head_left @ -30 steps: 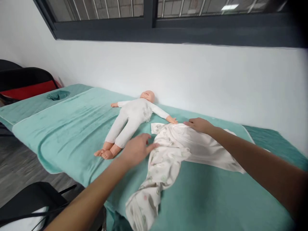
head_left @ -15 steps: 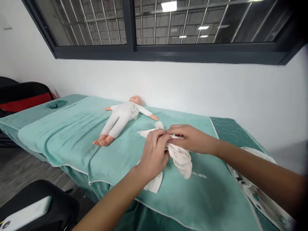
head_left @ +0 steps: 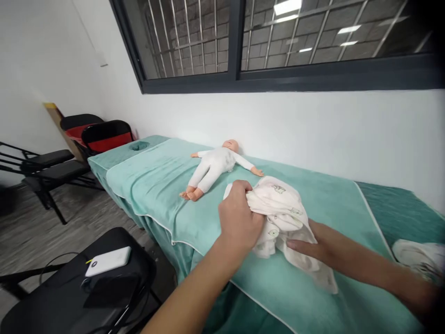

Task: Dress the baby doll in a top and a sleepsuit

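Observation:
Above the green-covered bed (head_left: 149, 167), a crumpled white cloth with small green prints (head_left: 281, 204) hangs between my hands. My left hand (head_left: 239, 218) is closed round the cloth's left side. My right hand (head_left: 313, 243) is at its lower right, thumb in front of a fold and the other fingers hidden behind the fabric. Beyond the cloth, a baby doll in a white suit (head_left: 213, 166) lies on its back, arms spread and head towards the wall.
A black chair (head_left: 114, 287) at the lower left bears a white phone-like device (head_left: 108, 261). More chairs (head_left: 107, 136) stand beyond the bed's far left end. Another bundled cloth (head_left: 420, 255) lies at the right. A wall with a barred window runs behind.
The view has swung left. The cloth, twisted and low on the bed before, is now lifted and spread with its prints showing. My right hand has moved apart from my left, to the lower right.

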A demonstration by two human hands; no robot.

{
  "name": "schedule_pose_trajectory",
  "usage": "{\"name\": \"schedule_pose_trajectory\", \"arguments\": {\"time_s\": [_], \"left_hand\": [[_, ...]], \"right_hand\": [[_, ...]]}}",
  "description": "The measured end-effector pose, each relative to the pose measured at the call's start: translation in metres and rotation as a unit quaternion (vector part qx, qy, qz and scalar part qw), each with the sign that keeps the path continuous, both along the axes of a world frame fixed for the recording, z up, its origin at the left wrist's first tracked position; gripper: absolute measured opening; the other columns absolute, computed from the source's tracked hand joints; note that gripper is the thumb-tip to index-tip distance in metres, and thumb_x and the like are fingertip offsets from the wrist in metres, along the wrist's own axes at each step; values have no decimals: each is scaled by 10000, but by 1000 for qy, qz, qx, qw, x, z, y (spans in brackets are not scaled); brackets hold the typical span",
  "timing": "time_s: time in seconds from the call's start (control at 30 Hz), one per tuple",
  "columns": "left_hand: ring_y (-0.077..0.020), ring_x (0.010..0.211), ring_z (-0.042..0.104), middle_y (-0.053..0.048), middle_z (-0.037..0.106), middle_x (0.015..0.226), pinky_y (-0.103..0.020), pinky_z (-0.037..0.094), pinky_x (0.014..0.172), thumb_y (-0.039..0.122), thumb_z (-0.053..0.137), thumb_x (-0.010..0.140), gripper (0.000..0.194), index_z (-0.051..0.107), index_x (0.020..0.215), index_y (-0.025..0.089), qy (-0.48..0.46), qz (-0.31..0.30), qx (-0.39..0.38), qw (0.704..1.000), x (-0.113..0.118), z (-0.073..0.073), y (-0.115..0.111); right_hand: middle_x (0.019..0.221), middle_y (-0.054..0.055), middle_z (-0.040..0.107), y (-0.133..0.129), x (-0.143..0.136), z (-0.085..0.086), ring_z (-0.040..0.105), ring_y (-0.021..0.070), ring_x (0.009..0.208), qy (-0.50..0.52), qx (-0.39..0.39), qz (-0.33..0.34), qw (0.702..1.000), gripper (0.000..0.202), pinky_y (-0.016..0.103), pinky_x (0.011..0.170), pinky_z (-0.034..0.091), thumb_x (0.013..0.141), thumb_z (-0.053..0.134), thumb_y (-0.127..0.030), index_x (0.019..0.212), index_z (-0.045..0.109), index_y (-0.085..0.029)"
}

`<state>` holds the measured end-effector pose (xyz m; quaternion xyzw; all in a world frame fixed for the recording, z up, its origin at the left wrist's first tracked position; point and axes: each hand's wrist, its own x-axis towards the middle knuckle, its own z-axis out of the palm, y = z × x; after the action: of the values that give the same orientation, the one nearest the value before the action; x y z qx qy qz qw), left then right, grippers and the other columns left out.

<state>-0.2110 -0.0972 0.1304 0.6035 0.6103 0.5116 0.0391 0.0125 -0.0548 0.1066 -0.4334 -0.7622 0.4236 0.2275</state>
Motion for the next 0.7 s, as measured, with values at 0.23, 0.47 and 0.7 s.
{"name": "schedule_pose_trajectory", "arguments": {"time_s": [0.23, 0.47, 0.7], "left_hand": [[-257, 1249, 486, -94, 461, 1326, -454, 452, 1039, 185, 693, 785, 575, 481, 1304, 313, -84, -139, -1, 987, -29, -37, -35], [-314, 1440, 323, -127, 305, 1540, -542, 317, 1177, 365, 781, 723, 924, 253, 1480, 330, -135, -37, -28, 990, -73, -109, -68], [-277, 1226, 593, -89, 603, 1352, -429, 476, 1063, 304, 596, 794, 664, 409, 1427, 236, -292, 206, -106, 928, -124, -156, -96]], "right_hand": [[1235, 71, 690, -12, -85, -49, 509, 286, 1315, 230, -152, -4, 961, 432, 467, 1148, 348, 879, 574, -544, 1209, 668, -283], [1309, 61, 654, -25, -165, -60, 566, 320, 1255, 382, -300, 92, 869, 486, 488, 1068, 447, 812, 654, -562, 1234, 654, -320], [1505, 42, 460, -41, -165, -70, 478, 271, 1341, 145, -171, 236, 946, 547, 471, 1127, 397, 886, 629, -442, 1410, 499, -354]]}}
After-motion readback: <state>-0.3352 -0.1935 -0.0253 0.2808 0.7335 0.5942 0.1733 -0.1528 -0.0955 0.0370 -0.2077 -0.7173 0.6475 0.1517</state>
